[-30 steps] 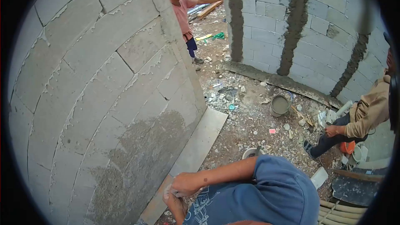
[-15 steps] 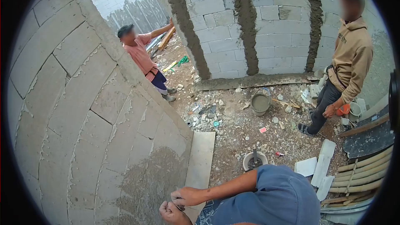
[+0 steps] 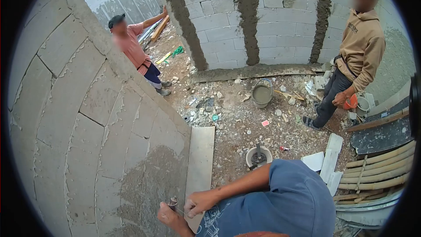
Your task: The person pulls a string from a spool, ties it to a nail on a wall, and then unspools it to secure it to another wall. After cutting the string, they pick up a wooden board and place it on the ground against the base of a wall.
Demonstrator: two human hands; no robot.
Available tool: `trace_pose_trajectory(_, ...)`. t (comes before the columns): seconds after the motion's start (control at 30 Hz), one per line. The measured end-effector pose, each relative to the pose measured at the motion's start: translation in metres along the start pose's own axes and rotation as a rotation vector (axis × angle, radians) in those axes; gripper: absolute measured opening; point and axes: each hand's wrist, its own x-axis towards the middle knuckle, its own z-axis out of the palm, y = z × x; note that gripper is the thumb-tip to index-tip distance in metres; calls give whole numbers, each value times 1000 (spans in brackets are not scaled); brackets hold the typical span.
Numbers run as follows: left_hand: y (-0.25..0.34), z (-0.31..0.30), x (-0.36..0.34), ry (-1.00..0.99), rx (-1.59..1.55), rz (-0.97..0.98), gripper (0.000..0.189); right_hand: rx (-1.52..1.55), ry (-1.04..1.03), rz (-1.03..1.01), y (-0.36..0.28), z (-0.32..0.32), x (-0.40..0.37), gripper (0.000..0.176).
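Observation:
My left hand (image 3: 170, 216) is at the bottom, beside the damp patch of the block wall (image 3: 87, 127). Its fingers are closed on a small spool-like object (image 3: 173, 202), whose details are too small to make out. A thin string (image 3: 180, 211) runs from there to my right hand (image 3: 198, 202), which pinches it just to the right. The right forearm reaches across from a blue sleeve. Below the hands, a pale board (image 3: 201, 158) lies along the foot of the wall.
One person (image 3: 136, 50) leans an arm on the wall end at upper left; another (image 3: 362, 48) stands at right. Buckets (image 3: 262, 95) (image 3: 258, 149) stand on rubble-strewn ground (image 3: 230, 136). White slabs (image 3: 331, 151) and bundled poles (image 3: 377, 175) lie at lower right.
The view has shifted, so the scene sits further left and higher. My hands have drawn slightly apart, and the spool-like object and string now show between them.

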Motion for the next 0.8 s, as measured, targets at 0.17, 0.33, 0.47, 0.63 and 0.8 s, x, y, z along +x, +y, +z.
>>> trace_pose_trajectory(0.17, -5, -6, -9, -170, 174, 163, 48, -560, 261, -273, -82, -42, 19, 15)
trace_pose_trajectory(0.33, 1, -15, 3, -45, 241, 145, 46, -365, -6, -215, -49, -20, 12, 20)
trace_pose_trajectory(0.47, 4, -23, -1, -171, 271, 204, 48, -607, 256, -337, -94, -29, 20, 21)
trace_pose_trajectory(0.63, 24, -22, 6, -109, 335, 282, 48, -442, 0, -188, -43, -5, 14, 23)
trace_pose_trajectory(0.8, 17, -36, 0, -258, 317, 250, 46, -524, 344, -276, -110, -35, 19, 22)
